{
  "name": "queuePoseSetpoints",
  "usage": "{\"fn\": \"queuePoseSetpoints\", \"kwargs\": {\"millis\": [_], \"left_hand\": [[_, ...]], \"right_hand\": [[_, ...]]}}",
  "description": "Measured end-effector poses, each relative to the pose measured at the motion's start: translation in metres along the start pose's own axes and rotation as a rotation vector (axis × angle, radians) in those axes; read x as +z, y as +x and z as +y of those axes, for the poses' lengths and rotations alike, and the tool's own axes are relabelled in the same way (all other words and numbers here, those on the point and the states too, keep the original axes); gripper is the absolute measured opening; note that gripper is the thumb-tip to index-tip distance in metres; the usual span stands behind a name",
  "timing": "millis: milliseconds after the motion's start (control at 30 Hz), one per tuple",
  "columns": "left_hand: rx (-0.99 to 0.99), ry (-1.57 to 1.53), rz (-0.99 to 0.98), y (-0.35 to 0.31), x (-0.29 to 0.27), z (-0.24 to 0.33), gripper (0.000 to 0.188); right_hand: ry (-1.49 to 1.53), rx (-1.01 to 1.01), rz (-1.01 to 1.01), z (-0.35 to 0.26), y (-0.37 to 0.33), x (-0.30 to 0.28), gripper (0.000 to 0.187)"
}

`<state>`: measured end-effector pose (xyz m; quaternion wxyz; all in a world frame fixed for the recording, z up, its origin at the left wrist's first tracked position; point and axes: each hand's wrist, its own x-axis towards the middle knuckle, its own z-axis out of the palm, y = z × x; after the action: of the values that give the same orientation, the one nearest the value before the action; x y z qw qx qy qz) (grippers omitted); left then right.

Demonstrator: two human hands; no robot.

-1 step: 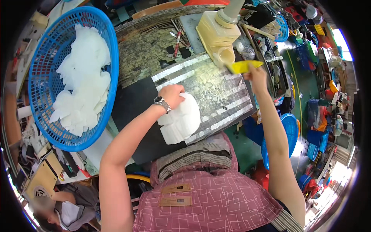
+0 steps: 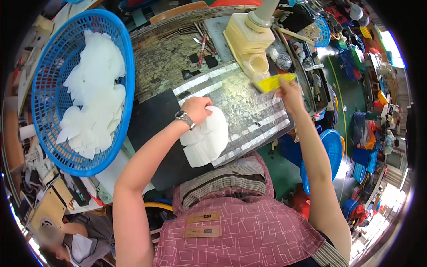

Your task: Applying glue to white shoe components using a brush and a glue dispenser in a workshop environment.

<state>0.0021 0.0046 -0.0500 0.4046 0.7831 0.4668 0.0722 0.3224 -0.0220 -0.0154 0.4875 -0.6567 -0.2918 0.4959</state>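
My right hand [image 2: 291, 94] grips a flat yellow tool [image 2: 275, 83] with a dark edge at one end; I cannot tell whether it has bristles. It is over the board, just in front of the round mouth of a cream-coloured glue container [image 2: 258, 66]. My left hand [image 2: 197, 110], a watch on its wrist, has its fingers closed on the far edge of a fanned stack of white rounded sheets [image 2: 209, 144]. The stack lies on a black mat [image 2: 153, 122] and reaches over the near left part of a glue-smeared board [image 2: 235, 98] with white strips.
A large blue basket [image 2: 129, 89] at the left holds many loose white sheets [image 2: 95, 66]. Beyond the board, a red pen-like tool [image 2: 202, 52] and dark scraps lie on the worn bench [image 2: 155, 66]. Another blue basket [image 2: 327, 151] stands low at right. Another person sits at lower left.
My right hand has moved left and slightly nearer to me with the yellow tool, which is now over the board in front of the glue container. My left hand stays on the stack.
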Motion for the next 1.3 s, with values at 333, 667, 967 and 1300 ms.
{"fn": "queuePoseSetpoints", "kwargs": {"millis": [333, 667, 967, 1300], "left_hand": [[-0.061, -0.299, 0.190, 0.032, 0.015, 0.002, 0.019], [0.008, 0.105, 0.221, 0.050, 0.014, 0.004, 0.012], [-0.071, -0.065, 0.063, 0.053, -0.004, 0.008, 0.032], [-0.097, -0.189, 0.036, 0.046, -0.012, 0.040, 0.039]], "right_hand": [[0.168, -0.007, -0.167, -0.010, -0.067, 0.040, 0.018], [-0.426, -0.108, -0.492, -0.015, -0.049, 0.053, 0.015], [-0.682, -0.087, -0.737, 0.001, -0.048, 0.048, 0.016], [-0.651, -0.451, -0.790, 0.025, -0.095, 0.013, 0.015]]}}
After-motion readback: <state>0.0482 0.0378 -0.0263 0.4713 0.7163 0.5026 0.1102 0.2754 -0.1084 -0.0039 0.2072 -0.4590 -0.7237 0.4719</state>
